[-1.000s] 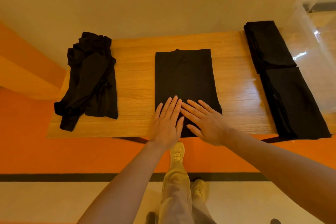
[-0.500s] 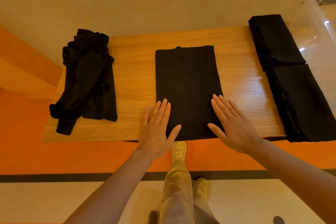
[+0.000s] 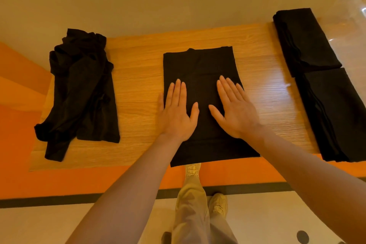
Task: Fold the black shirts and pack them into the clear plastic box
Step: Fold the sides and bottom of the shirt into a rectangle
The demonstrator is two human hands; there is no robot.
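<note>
Both hands lie flat on the half-folded shirt (image 3: 200, 77) at the middle of the bench (image 3: 138, 69): the left hand (image 3: 177, 114) and the right hand (image 3: 236, 114) rest palm down side by side, fingers (image 3: 179, 93) straight and together, pressing the cloth and grasping nothing. The shirt is a long narrow panel, its collar end beyond the fingertips and its hem behind the wrists, hanging just over the near edge of the bench. Well off to the left of the left hand sits the unfolded pile (image 3: 81, 89), crumpled, with a sleeve trailing toward the near edge. Well off to the right of the right hand lie two folded shirts (image 3: 316, 77), one behind the other, and beyond them, at the far right, the clear plastic box (image 3: 352, 11), only partly in view. The cloth looks thin, light and limp; it should hold no shape of its own and will likely sag or slip open if lifted by one point. For the next fold, a good hold would seem to be the two hem corners nearest the wrists, pinched evenly and carried up toward the collar; for packing, both hands slid under the folded bundle should keep its layers from spilling.
</note>
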